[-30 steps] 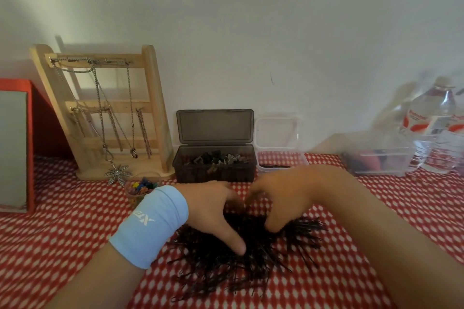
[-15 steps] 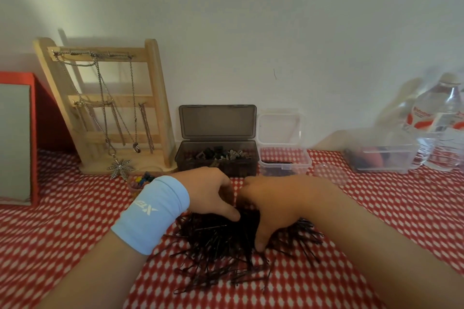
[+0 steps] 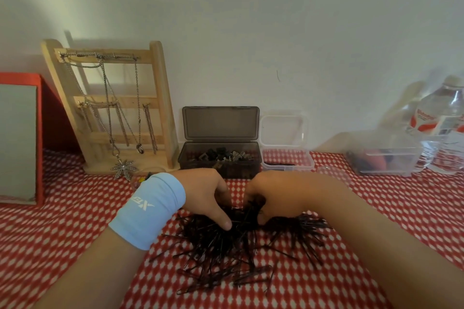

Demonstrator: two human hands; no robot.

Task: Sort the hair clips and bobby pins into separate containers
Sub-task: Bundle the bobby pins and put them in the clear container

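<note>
Just beyond the right hand (image 3: pixel 278 195), gripping a bunch of thin black metal bobby pins (image 3: pixel 226 253), sits the clear plastic box (image 3: pixel 301 164); the left hand (image 3: pixel 203 193) curls, hold unclear.

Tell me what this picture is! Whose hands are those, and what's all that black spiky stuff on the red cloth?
There is no machine here: those are a person's two bare hands. The camera sits on the person's head and looks down, so you see what they see. The left hand, with the blue wristband, and the right hand dig into a pile of black bobby pins on the red-and-white tablecloth. The right hand's fingers curl round a bunch of pins; whether the left hand grips any is hard to see. At the back stands an open dark box with hair clips in it. Beside it is an open clear box that seems to hold a few pins. A wooden stand with chains is on the left, and water bottles are on the right.
</note>
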